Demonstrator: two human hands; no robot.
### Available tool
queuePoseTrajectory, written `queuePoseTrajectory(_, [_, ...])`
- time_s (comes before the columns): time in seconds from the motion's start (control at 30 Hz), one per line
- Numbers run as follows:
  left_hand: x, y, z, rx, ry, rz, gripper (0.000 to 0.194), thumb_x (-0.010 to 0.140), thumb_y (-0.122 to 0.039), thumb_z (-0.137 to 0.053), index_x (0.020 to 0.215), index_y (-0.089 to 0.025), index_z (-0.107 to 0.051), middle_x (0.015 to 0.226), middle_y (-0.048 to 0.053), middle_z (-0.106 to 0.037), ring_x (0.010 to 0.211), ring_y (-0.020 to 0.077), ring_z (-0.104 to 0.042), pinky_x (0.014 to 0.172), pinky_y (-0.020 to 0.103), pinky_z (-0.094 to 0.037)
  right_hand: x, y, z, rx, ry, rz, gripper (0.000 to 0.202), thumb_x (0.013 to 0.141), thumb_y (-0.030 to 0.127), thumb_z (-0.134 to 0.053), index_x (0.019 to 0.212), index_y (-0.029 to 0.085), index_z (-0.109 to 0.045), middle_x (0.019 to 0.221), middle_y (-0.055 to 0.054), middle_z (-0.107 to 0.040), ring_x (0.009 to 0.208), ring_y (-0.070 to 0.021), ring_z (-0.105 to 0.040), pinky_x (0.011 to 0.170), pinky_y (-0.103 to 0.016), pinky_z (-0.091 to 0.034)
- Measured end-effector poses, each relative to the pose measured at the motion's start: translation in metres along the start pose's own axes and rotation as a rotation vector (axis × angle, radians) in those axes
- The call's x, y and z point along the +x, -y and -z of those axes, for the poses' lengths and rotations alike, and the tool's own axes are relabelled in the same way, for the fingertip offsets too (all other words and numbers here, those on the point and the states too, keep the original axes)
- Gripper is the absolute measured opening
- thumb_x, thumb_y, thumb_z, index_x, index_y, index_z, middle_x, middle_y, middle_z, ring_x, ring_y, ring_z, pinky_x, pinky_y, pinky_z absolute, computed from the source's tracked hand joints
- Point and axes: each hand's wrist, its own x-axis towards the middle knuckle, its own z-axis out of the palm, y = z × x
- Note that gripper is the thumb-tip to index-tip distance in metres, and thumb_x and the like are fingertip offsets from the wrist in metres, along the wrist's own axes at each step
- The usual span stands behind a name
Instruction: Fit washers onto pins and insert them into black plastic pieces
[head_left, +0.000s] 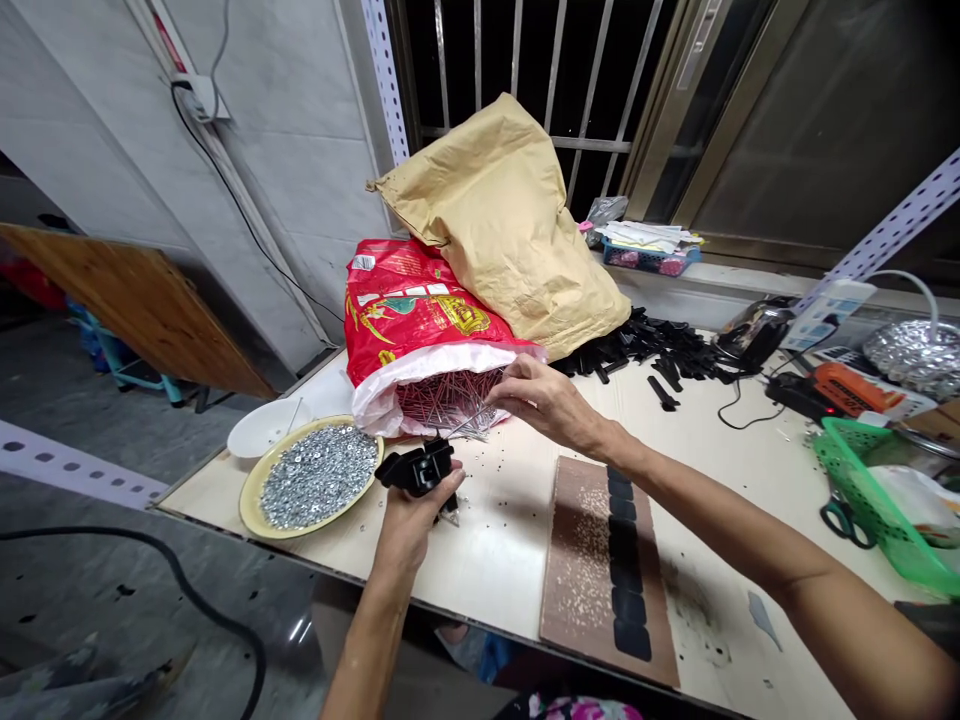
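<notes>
My left hand (409, 520) is closed around a few black plastic pieces (417, 466) just above the table. Between the thumb and fingers of my right hand (546, 402) is a thin metal rod (471, 422), slanting down toward those pieces; whether its tip touches them I cannot tell. Behind it, the open mouth of a red and white bag (431, 300) shows a heap of long thin rods (442, 398), many reddish. To the left of my left hand stands a yellow bowl (251, 505) full of small shiny metal nuts or washers.
A white dish (251, 432) touches the yellow bowl. A tan sack (502, 220) leans over the red bag. Black plastic parts (667, 345) lie piled behind. On the right are a brown board (577, 600) with black pads, scissors (847, 522) and a green basket (862, 510).
</notes>
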Motion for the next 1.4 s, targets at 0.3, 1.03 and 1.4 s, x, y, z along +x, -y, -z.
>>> queuePoseTrajectory(0.3, [-0.007, -0.02, -0.005, -0.012, 0.259, 0.145, 0.05, 0.055, -0.027, -0.082, 0.1, -0.012, -0.064, 0.085, 0.008, -0.07, 0.078, 0.021, -0.065, 0.073, 0.034, -0.052, 0.019, 0.026, 0.026, -0.332, 0.263, 0.181, 0.02, 0.093, 0.022, -0.047, 0.094, 0.026, -0.067, 0.088, -0.002, -0.048, 0.081, -0.0156, -0.039, 0.073, -0.03, -0.025])
queuePoseTrajectory(1.03, [-0.019, -0.032, -0.008, 0.242, 0.061, 0.001, 0.038, 0.054, -0.033, -0.081, 0.086, -0.015, -0.07, 0.089, 0.01, -0.072, 0.089, 0.0271, -0.066, 0.078, 0.034, -0.051, 0.012, -0.04, -0.056, 0.065, 0.402, -0.446, 0.014, 0.086, 0.016, -0.054, 0.085, 0.012, -0.067, 0.08, -0.004, -0.065, 0.07, -0.01, -0.057, 0.064, -0.022, -0.041])
queuePoseTrajectory(1.4, [-0.006, -0.017, -0.007, -0.027, 0.115, 0.101, 0.054, 0.056, -0.03, -0.082, 0.104, -0.014, -0.064, 0.083, 0.006, -0.071, 0.069, 0.0178, -0.066, 0.07, 0.03, -0.051, 0.008, -0.038, -0.114, -0.045, 0.381, -0.681, 0.014, 0.074, 0.001, -0.053, 0.067, 0.011, -0.06, 0.081, -0.013, -0.066, 0.081, -0.0222, -0.062, 0.069, -0.03, -0.047])
